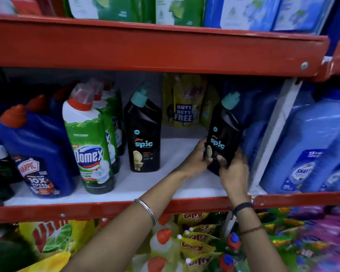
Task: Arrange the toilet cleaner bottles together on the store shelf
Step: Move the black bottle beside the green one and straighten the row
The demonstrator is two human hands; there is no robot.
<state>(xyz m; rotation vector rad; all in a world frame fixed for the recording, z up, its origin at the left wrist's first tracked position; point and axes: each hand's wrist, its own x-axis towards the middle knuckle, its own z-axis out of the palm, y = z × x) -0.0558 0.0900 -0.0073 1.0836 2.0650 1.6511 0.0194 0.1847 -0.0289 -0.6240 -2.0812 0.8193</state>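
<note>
A black Spic toilet cleaner bottle (225, 130) with a teal cap leans to the left at the right end of the white shelf (151, 183). My left hand (196, 158) grips its left side and my right hand (233, 171) grips its lower front. A second black Spic bottle (144, 134) stands upright in the shelf's middle, apart from the held one. To its left stand green Domex bottles (90, 146) and blue Harpic bottles (39, 152) with red caps.
Yellow refill pouches (185, 103) stand at the shelf's back. Blue bottles (310, 146) fill the bay beyond the white upright (273, 134). A red shelf beam (155, 48) hangs overhead. Pouches and bottles crowd the shelf below.
</note>
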